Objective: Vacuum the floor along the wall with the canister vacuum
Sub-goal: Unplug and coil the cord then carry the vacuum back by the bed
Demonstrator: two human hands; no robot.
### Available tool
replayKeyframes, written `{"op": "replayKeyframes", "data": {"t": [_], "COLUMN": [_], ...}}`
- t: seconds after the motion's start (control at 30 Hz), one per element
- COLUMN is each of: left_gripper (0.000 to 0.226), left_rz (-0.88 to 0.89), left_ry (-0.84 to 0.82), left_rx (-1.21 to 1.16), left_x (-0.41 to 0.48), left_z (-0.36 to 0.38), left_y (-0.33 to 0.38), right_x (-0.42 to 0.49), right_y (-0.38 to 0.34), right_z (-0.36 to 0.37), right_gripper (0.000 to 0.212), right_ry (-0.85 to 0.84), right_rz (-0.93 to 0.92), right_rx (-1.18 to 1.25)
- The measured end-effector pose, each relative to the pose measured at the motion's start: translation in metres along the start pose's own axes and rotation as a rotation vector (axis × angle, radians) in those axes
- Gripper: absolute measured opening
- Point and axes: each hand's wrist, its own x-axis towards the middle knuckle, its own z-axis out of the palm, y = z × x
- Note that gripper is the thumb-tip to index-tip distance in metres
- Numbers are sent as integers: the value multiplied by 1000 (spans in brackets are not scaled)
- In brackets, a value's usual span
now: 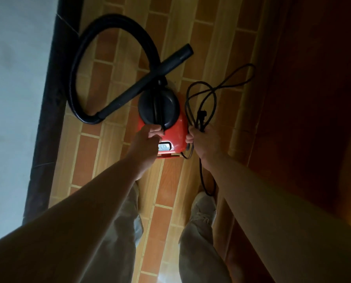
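A brick-patterned tiled floor [170,23] runs beside a pale wall [13,78] with dark skirting [54,88] at the left of the frame. The red canister vacuum [177,135] sits at centre, its black hose [82,48] looping toward the upper left and the wand [150,78] lying across it. My left hand [148,139] curls around the carry handle [159,107]; my right hand [205,141] is closed on the coiled power cord [201,92], plug [201,115] dangling. I should lift level and keep cord slack clear of my shoes.
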Motion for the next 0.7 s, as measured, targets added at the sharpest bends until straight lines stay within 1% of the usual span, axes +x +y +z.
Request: {"op": "replayKeyframes", "data": {"t": [0.07,0.17,0.27,0.43,0.5,0.57,0.63,0.7], "left_gripper": [32,30,37,35,36,39,42,41], "left_rz": [1,0,22,25,27,36,67,111], "left_ry": [41,93,59,19,7,-21,-35,-29], "left_rx": [-52,-126,-83,-28,-18,-15,5,57], "left_x": [10,33,50,67,74,82,90,104], "left_z": [-11,-25,-36,-59,-70,-81,-92,-102], "left_y": [5,9,12,17,19,23,29,32], "right_x": [0,9,15,19,19,18,20,23], "right_y": [-12,-26,-41,-54,-57,-61,-66,-70], "right_z": [6,23,45,76,85,95,104,114], "right_gripper": [15,9,6,4,8,17,27,30], "right_ry": [23,51,100,154,178,203,238,268], "right_rz": [8,-41,-70,-49,-44,-38,-34,-44], "right_rx": [10,-2,-48,-71,-113,-166,-213,-230]}}
